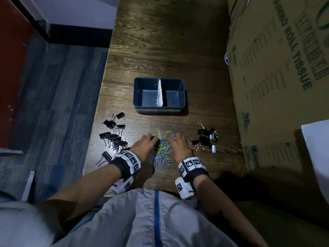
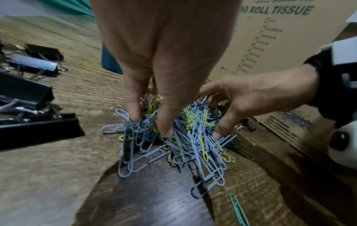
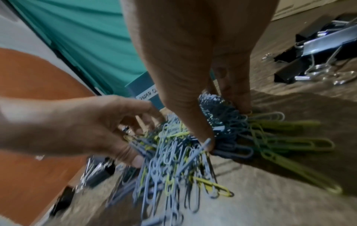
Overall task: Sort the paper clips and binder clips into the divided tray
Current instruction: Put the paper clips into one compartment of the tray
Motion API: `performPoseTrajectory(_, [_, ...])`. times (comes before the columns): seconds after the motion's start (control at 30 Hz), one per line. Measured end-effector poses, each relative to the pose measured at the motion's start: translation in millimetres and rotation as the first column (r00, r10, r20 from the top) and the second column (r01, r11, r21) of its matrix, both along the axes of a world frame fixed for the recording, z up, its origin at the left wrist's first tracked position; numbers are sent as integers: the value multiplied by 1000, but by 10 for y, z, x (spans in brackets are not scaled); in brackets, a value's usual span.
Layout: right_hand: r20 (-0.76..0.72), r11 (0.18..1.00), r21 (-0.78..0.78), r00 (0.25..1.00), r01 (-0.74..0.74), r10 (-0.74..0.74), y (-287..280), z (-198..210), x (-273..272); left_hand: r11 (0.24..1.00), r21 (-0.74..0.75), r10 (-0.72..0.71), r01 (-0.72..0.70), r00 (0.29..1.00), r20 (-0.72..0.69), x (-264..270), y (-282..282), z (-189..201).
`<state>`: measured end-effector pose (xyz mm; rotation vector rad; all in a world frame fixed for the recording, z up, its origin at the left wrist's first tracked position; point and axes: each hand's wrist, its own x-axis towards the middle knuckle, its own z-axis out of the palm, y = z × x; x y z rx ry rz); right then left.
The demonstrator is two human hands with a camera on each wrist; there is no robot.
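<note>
The table (image 1: 169, 50) is dark, grainy wood with a slight sheen. On it, matt coated-wire paper clips (image 1: 162, 150), glossy black metal binder clips (image 1: 114, 138), smooth plastic tray (image 1: 159, 108).

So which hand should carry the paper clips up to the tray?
Probably the left hand. Both hands' fingers dig into the paper clips, but the label for paper clips is on the tray's left half, nearer it than the right hand.

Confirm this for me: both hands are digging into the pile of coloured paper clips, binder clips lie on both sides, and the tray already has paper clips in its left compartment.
One thing is wrong. The head view shows the divided tray with both compartments empty. The rest stands: left hand and right hand are in the paper clips, with binder clips on both sides.
</note>
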<state>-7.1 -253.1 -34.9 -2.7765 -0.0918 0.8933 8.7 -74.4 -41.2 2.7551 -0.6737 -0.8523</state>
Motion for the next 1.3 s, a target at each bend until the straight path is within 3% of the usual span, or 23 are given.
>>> performPoseTrajectory(0.13, [-30, 995, 61, 997, 77, -75, -76, 48, 94, 994, -82, 71, -68, 997, 34, 31, 71, 80])
performPoseTrajectory(0.33, [-24, 993, 110, 999, 47, -45, -130, 168, 207, 966, -204, 173, -159, 984, 50, 88, 199, 149])
performPoseTrajectory(0.6, [71, 985, 150, 993, 86, -97, -94, 392, 227, 858, -474, 279, -198, 955, 106, 300, 314, 575])
performPoseTrajectory(0.87, [170, 983, 180, 984, 24, -55, -50, 824, 399, 801, -560, 413, -212, 872, 262, 1057, 359, 1075])
performPoseTrajectory(0.97, [150, 971, 239, 987, 13, -50, 12, 1072, 525, 790, -549, 465, -273, 850, 246, 1349, 327, 1016])
performPoseTrajectory(1.07, [223, 968, 249, 974, -19, -38, 62, 1365, 703, 781, -521, 491, -345, 855, 170, 1428, 321, 795])
performPoseTrajectory(1.23, [365, 965, 249, 931, -78, -19, 189, 1867, 1112, 845, -433, 486, -314, 790, 375, 1012, 329, 501])
performPoseTrajectory(1.3, [403, 965, 248, 915, -90, -18, 262, 1993, 1319, 827, -446, 513, -342, 783, 352, 725, 311, 422])
